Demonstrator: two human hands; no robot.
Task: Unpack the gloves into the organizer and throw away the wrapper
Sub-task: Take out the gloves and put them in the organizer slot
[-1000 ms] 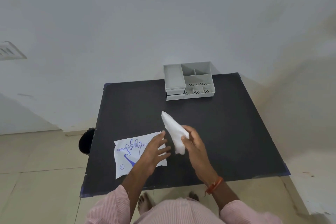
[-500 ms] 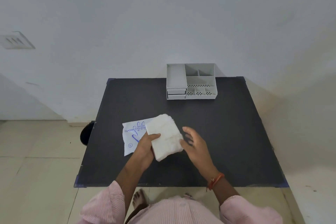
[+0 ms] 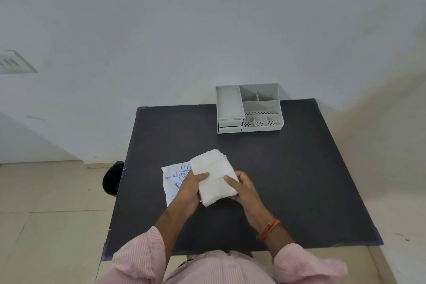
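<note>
A folded white stack of gloves (image 3: 213, 175) is held flat over the black table (image 3: 299, 168), near its front middle. My left hand (image 3: 190, 188) grips the stack's left edge, thumb on top. My right hand (image 3: 243, 188) grips its right edge, thumb on top too. The flat white wrapper (image 3: 174, 176) with blue print lies on the table under my left hand and the stack, partly hidden. The grey organizer (image 3: 250, 108), with an open tray at its left and several compartments at its right, stands at the table's far edge.
A dark round object (image 3: 111, 178) sits on the tiled floor by the table's left edge. A white wall rises right behind the table. Bare black tabletop lies between the stack and the organizer.
The stack went from my right hand alone to my left hand, laid flat over the wrapper. My right hand has now closed on its right edge, so both hands hold it.
</note>
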